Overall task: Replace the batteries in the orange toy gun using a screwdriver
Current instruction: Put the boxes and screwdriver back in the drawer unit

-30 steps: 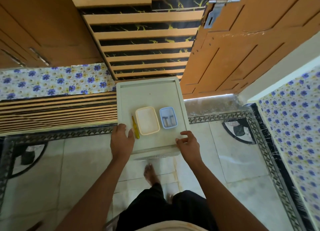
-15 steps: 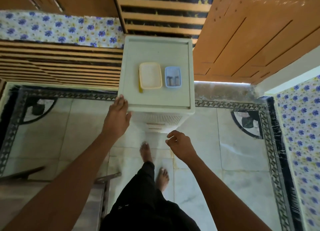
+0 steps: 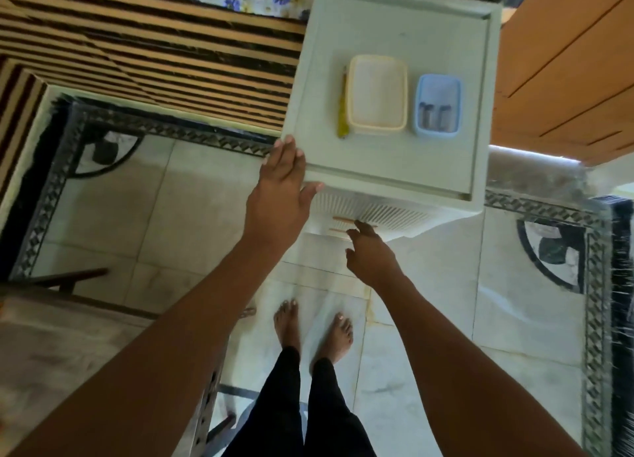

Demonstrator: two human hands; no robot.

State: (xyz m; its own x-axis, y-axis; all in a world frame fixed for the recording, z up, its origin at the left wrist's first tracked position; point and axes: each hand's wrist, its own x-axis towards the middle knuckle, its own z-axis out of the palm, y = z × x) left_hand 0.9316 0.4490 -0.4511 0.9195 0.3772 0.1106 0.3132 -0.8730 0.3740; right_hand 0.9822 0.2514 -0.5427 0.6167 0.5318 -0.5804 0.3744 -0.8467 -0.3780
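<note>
Left grip [image 3: 279, 196] on cabinet [image 3: 394, 168] corner, near yellow screwdriver [image 3: 341, 120].

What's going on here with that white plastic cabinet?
A person stands barefoot at a white plastic drawer cabinet. The left hand rests on its front left corner, while the right hand reaches for the slatted drawer front just below the top. On top sit a cream box, a blue box with what look like batteries, and a yellow-handled screwdriver. No toy gun shows yet.
</note>
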